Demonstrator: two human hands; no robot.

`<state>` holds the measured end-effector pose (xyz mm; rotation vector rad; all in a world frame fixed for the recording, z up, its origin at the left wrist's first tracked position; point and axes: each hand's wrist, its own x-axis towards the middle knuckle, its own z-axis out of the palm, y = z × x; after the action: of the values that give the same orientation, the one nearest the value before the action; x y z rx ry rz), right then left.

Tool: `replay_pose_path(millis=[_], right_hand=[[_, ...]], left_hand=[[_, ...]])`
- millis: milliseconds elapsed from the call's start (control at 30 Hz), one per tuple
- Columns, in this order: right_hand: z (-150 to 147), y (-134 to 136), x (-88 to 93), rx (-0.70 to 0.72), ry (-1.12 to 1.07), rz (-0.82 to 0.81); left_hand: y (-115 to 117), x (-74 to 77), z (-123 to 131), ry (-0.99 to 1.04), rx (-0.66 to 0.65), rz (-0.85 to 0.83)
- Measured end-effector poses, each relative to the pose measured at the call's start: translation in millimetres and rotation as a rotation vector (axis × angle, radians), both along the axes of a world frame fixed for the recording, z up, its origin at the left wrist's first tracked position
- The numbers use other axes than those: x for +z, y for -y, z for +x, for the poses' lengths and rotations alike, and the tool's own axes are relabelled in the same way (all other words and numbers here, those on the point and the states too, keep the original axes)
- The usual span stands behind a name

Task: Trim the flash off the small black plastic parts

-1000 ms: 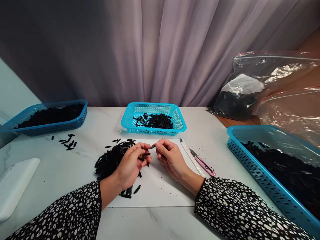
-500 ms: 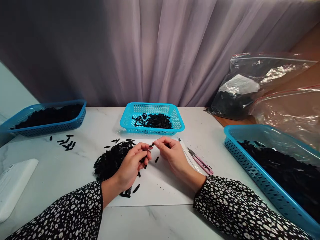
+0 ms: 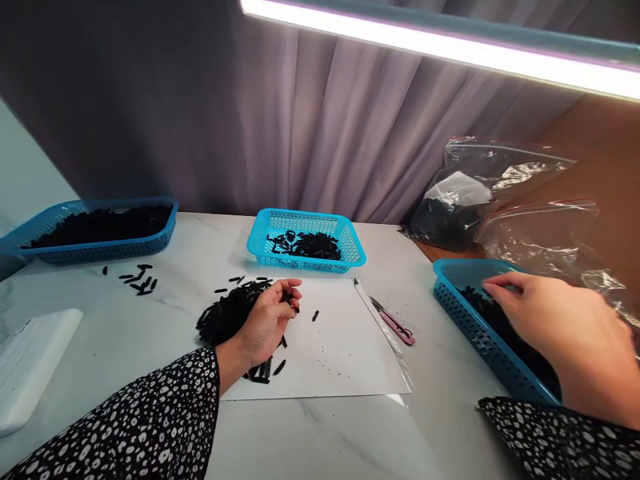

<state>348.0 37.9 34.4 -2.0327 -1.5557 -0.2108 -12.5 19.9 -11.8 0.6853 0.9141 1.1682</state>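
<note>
Left fingers curled around black pieces, right fingers narrowed above blue basket, any hold unclear.

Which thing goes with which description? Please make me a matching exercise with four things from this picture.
Column one:
1. left hand
2. right hand
3. snips
4. middle basket

Column two:
A. pink-handled
B. holding small black pieces
C. in front of the curtain
D. over the right basket

Right pairs: 1-B, 2-D, 3-A, 4-C
</note>
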Motion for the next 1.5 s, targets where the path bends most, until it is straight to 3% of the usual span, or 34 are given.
replay_pose_path(millis=[33, 167, 267, 367, 600, 700, 867, 1000, 1167, 1333, 1500], right_hand=[[-16.5, 1.5, -4.6, 0.014, -0.032, -0.025], [-113.3, 1.8, -34.1, 0.66, -0.303, -0.189], [-161.8, -2.9, -60.2, 0.809, -0.329, -0.256], [-173.2, -8.6, -74.2, 0.872, -0.354, -0.298], [-165.8, -16.8, -75.2, 1.103, -0.346, -0.385], [-166.8, -18.8, -74.8, 1.109, -0.377, -0.349], [-176.9, -26.8, -69.9, 1.101, -0.502, -0.109], [-187.7, -33.2, -71.5, 1.134, -0.538, -0.038], [-195.0, -30.1, -75.3, 1.083, -0.711, -0.092], [-200.4, -24.9, -71.9, 0.994, -1.093, -0.177], [-203.5, -19.5, -70.4, 0.922, -1.466, -0.383]], left_hand=[[-0.1, -0.4, 0.0, 0.002, -0.005, 0.0], [0.2, -0.8, 0.9, -0.015, -0.002, 0.032], [0.9, -1.0, 1.8, -0.049, 0.023, 0.083], [-0.5, -4.3, 2.5, -0.103, 0.047, 0.125], [-6.9, -14.6, 4.7, -0.318, 0.076, 0.168], [-7.1, -14.3, 5.2, -0.338, 0.059, 0.165], [-5.7, -8.1, 7.0, -0.264, 0.022, 0.142], [-3.3, -4.1, 8.1, -0.221, -0.068, 0.094], [-4.0, -4.6, 6.7, -0.273, -0.129, 0.062], [-5.6, -2.5, 6.6, -0.248, -0.151, 0.048], [-4.5, 0.1, 6.2, -0.252, -0.171, 0.015]])
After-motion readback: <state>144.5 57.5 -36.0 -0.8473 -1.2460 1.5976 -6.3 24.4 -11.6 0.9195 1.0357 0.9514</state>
